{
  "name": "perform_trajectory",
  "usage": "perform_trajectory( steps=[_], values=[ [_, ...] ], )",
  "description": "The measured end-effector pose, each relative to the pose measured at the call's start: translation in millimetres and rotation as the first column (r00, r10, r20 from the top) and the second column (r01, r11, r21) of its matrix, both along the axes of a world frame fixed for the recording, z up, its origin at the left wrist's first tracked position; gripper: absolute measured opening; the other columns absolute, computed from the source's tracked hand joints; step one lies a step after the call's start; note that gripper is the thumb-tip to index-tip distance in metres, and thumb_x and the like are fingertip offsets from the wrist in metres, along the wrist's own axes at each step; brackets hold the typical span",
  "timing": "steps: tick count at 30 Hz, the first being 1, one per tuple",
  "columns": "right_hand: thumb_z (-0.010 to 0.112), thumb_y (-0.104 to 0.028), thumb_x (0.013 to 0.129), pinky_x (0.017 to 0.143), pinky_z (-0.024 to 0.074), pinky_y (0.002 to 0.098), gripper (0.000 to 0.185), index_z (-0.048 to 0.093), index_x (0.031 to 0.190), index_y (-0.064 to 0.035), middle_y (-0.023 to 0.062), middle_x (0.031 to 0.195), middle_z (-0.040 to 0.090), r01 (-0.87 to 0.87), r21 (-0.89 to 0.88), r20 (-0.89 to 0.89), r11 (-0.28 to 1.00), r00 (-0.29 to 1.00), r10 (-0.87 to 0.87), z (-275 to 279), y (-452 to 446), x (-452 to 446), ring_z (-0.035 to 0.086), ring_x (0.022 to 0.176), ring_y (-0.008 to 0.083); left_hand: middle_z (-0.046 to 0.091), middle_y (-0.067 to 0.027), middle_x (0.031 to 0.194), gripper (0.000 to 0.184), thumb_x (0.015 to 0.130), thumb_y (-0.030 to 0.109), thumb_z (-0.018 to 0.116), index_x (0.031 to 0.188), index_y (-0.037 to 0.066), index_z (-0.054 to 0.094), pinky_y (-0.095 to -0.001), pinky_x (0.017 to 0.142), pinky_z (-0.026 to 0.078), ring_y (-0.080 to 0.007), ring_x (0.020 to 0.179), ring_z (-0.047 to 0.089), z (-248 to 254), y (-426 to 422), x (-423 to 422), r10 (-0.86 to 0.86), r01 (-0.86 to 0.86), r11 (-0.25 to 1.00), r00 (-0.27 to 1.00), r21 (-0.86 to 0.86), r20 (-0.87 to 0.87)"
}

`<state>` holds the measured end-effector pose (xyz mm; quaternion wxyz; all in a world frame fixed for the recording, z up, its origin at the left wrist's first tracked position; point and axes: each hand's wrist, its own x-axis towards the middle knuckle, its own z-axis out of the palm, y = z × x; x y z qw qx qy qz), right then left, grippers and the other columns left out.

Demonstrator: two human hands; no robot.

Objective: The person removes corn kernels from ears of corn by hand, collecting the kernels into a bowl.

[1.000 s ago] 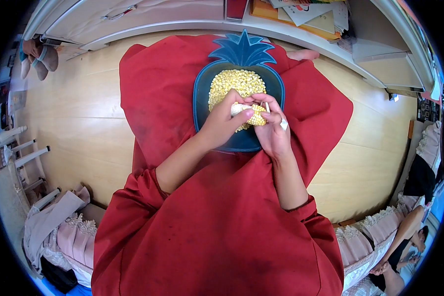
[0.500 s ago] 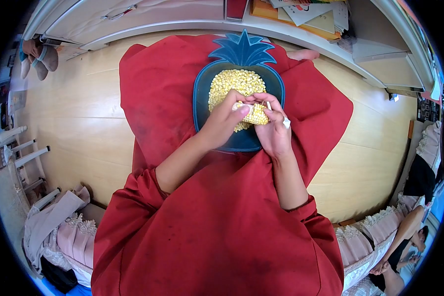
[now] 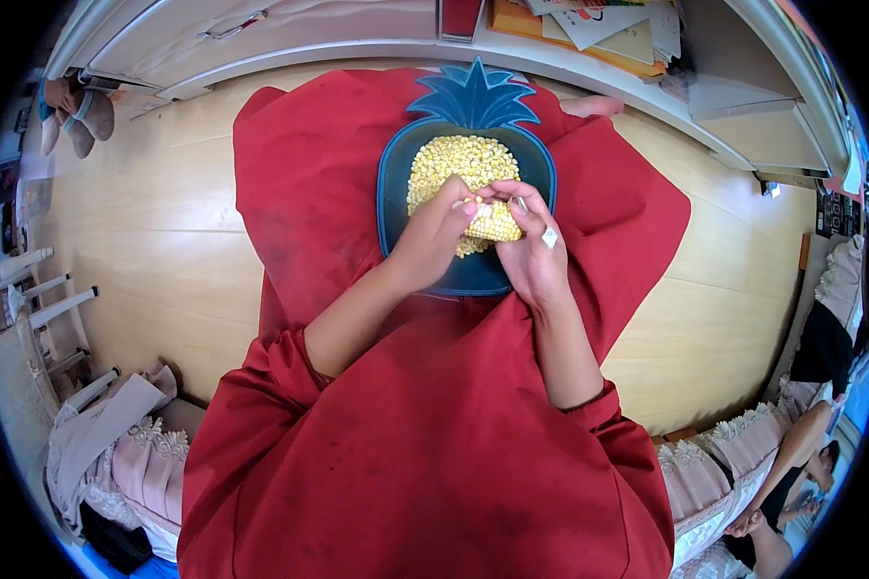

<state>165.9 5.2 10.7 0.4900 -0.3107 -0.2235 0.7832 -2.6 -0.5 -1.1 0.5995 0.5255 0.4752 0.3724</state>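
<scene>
A piece of corn cob (image 3: pixel 493 221) with yellow kernels is held between both hands, over a dark blue pineapple-shaped bowl (image 3: pixel 392 183). Loose kernels (image 3: pixel 459 159) are heaped in the bowl. My left hand (image 3: pixel 433 236) grips the cob's left end, thumb and fingertips pressed together on it. My right hand (image 3: pixel 533 256) holds the right end between thumb and fingers, and something small and white sits on one of its fingers. The bowl rests on red cloth (image 3: pixel 309 174) spread over my lap.
White cabinets (image 3: pixel 338 24) with papers (image 3: pixel 603 29) in an open shelf stand ahead. Slippers (image 3: pixel 95 114) hang at the upper left. White chair legs (image 3: pixel 63 307) are at the left. Another person's bent leg and hands (image 3: pixel 743 524) show at the lower right.
The cob has turned and shifted slightly between my fingers. My left thumb has moved up a little along it. The bowl has stayed in place.
</scene>
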Motion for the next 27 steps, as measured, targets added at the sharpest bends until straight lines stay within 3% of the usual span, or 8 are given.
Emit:
perform_trajectory(
  steps=[2, 5, 11, 14, 17, 20, 23, 27],
  values=[
    [0.049, -0.017, 0.097, 0.105, 0.0375, 0.0363, 0.031, 0.053, 0.123, -0.0004, 0.0132, 0.117, 0.06, 0.009, -0.01, -0.009, 1.0, 1.0, -0.009, 0.1, 0.9, -0.2, 0.053, 0.116, 0.022, 0.05, -0.0026, 0.088, 0.018, 0.102, 0.023, 0.041, 0.101, 0.005, 0.047, -0.0274, 0.073, 0.039, -0.0094, 0.081, 0.045, -3.0, -1.4, 3.2, 0.034, -0.034, 0.999, 0.999, 0.032, 0.016],
    [0.049, -0.017, 0.096, 0.105, 0.0375, 0.0366, 0.031, 0.053, 0.123, -0.0009, 0.0131, 0.118, 0.059, 0.009, -0.005, -0.008, 1.0, 1.0, -0.009, -0.2, 0.6, -0.3, 0.053, 0.116, 0.0223, 0.054, -0.0039, 0.092, 0.018, 0.101, 0.022, 0.046, 0.103, 0.005, 0.047, -0.0269, 0.078, 0.041, -0.0101, 0.086, 0.049, -1.2, -0.6, 2.3, 0.037, -0.03, 0.997, 0.994, -0.064, 0.101],
    [0.05, -0.017, 0.096, 0.106, 0.0372, 0.0372, 0.03, 0.053, 0.122, -0.002, 0.0135, 0.12, 0.058, 0.028, -0.029, 0.013, 0.999, 1.0, -0.028, 3.0, 0.3, -0.5, 0.053, 0.117, 0.023, 0.059, -0.0062, 0.101, 0.018, 0.097, 0.016, 0.057, 0.107, 0.004, 0.049, -0.0276, 0.089, 0.043, -0.0116, 0.097, 0.054, 11.1, 0.2, 7.3, 0.029, -0.028, 0.999, 0.998, -0.034, 0.052],
    [0.049, -0.017, 0.096, 0.106, 0.0368, 0.037, 0.031, 0.053, 0.122, -0.0013, 0.0141, 0.121, 0.058, 0.027, -0.027, 0.003, 0.999, 1.0, -0.026, 0.6, -0.2, -0.1, 0.053, 0.118, 0.0231, 0.057, -0.0053, 0.097, 0.017, 0.099, 0.019, 0.054, 0.106, 0.004, 0.049, -0.0273, 0.085, 0.043, -0.0109, 0.093, 0.053, 7.1, -1.4, 6.3, 0.02, -0.02, 0.999, 1.0, 0.045, -0.002],
    [0.049, -0.018, 0.096, 0.107, 0.0363, 0.0363, 0.033, 0.053, 0.123, 0.0, 0.0145, 0.124, 0.058, -0.035, 0.004, 0.018, 0.999, 0.999, 0.034, 1.8, -1.5, -0.9, 0.052, 0.119, 0.0232, 0.056, -0.0041, 0.093, 0.017, 0.1, 0.022, 0.05, 0.103, 0.005, 0.05, -0.027, 0.081, 0.042, -0.0101, 0.09, 0.051, -3.1, 3.2, -2.3, -0.008, 0.006, 0.999, 0.999, -0.039, -0.045],
    [0.049, -0.019, 0.096, 0.107, 0.0357, 0.0358, 0.035, 0.053, 0.125, 0.0011, 0.0147, 0.125, 0.058, -0.02, 0.005, 0.051, 1.0, 0.999, 0.019, 3.8, -0.4, 0.0, 0.052, 0.121, 0.0231, 0.054, -0.0028, 0.09, 0.016, 0.101, 0.022, 0.048, 0.101, 0.006, 0.05, -0.0261, 0.078, 0.041, -0.0094, 0.087, 0.05, -1.5, 1.0, 3.0, 0.028, -0.028, 1.0, 0.999, -0.008, 0.035],
    [0.049, -0.018, 0.096, 0.107, 0.0361, 0.0358, 0.036, 0.052, 0.126, 0.0013, 0.0144, 0.125, 0.058, -0.029, -0.008, 0.018, 1.0, 0.999, 0.029, 4.3, -0.8, -0.3, 0.052, 0.121, 0.0232, 0.055, -0.0034, 0.093, 0.015, 0.1, 0.021, 0.048, 0.102, 0.006, 0.048, -0.0258, 0.08, 0.041, -0.0103, 0.088, 0.05, 3.4, 2.0, 2.5, 0.058, -0.046, 0.99, 0.994, -0.131, 0.094],
    [0.049, -0.018, 0.096, 0.107, 0.037, 0.0365, 0.039, 0.05, 0.13, 0.0, 0.0145, 0.129, 0.055, -0.012, 0.01, 0.031, 1.0, 0.999, 0.012, 0.8, -0.4, 0.3, 0.052, 0.121, 0.0234, 0.055, -0.0062, 0.102, 0.018, 0.098, 0.02, 0.046, 0.108, 0.005, 0.047, -0.0279, 0.085, 0.04, -0.0118, 0.094, 0.05, 4.8, 0.4, 5.3, 0.013, -0.01, 0.999, 0.998, -0.042, 0.068]
  ],
)
